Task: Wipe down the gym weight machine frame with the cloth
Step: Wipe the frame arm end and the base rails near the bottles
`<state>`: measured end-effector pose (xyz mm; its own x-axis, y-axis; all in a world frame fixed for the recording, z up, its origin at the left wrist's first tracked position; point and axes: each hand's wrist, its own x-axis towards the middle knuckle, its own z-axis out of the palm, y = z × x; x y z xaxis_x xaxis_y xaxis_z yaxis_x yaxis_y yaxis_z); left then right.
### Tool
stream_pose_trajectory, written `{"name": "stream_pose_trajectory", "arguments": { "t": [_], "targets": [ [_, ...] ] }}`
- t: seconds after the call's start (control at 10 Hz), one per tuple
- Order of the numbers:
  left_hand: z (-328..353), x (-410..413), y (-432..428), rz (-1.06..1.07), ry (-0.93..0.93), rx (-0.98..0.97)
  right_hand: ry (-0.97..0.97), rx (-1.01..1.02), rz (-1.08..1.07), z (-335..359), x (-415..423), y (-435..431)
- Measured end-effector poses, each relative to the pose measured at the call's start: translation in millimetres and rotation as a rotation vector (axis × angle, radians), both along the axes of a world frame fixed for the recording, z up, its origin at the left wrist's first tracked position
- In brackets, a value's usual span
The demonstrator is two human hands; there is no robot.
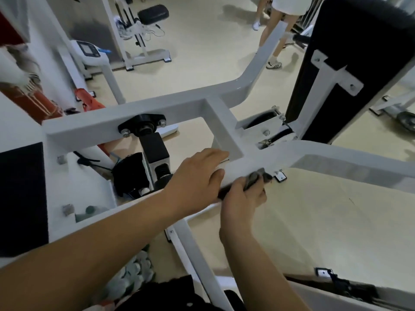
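Cloth point(256, 178): dark grey rag, bunched in the right hand point(242, 200), fingers curled round it, wad pressed to the near lower edge of the white frame tube point(325, 153), just right of where the crosspiece joins. It looks soft, limp and light, so it likely folds to any shape; best held as a palm-sized wad, loose ends tucked in so they don't drag or snag on bolts. Gym weight machine frame point(170, 113): white painted box-section steel, glossy, judged rigid and heavy, so it shouldn't shift under hard pressure. The smooth paint is probably slippery if damp. Bracing is safest on a flat tube run, away from the black pivot bearing point(143, 126) and its bolts. The left hand point(197, 176) lies on the same tube just left of the cloth, fingers fairly straight across the top, thumb on the near face, holding nothing, apparently steadying. A black back pad point(359, 52) stands upright at far right. A second person's legs point(276, 41) are in the background on the beige floor point(336, 232). Writing: none readable. A small console screen point(86, 49) at upper left is too blurred. No brand marks or labels visible on frame or cloth.
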<state>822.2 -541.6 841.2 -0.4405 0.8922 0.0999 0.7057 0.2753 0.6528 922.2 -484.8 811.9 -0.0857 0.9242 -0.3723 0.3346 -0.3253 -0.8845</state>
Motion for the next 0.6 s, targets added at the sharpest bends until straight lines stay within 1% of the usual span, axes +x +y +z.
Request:
{"name": "stream_pose_trajectory", "arguments": {
  "t": [0.1, 0.2, 0.3, 0.4, 0.5, 0.6],
  "targets": [
    [1, -5, -17, 0.047, -0.021, 0.009, 0.035, -0.112, -0.036, 3, 0, -7],
    [4, -11, -29, 0.100, -0.098, 0.033, 0.185, -0.237, -0.133, 8, 7, 5],
    [5, -14, -34, 0.138, -0.114, 0.056, 0.257, -0.319, -0.287, 1, 5, 28],
    [4, -15, -39, 0.146, -0.124, 0.074, 0.255, -0.310, -0.311, -6, 5, 36],
    [3, -16, -45, 0.123, -0.090, 0.056, 0.253, -0.301, -0.221, -17, -2, 27],
    [2, -19, -52, 0.118, -0.029, 0.047, 0.244, -0.373, -0.119, -4, -12, 12]
  ]
}}
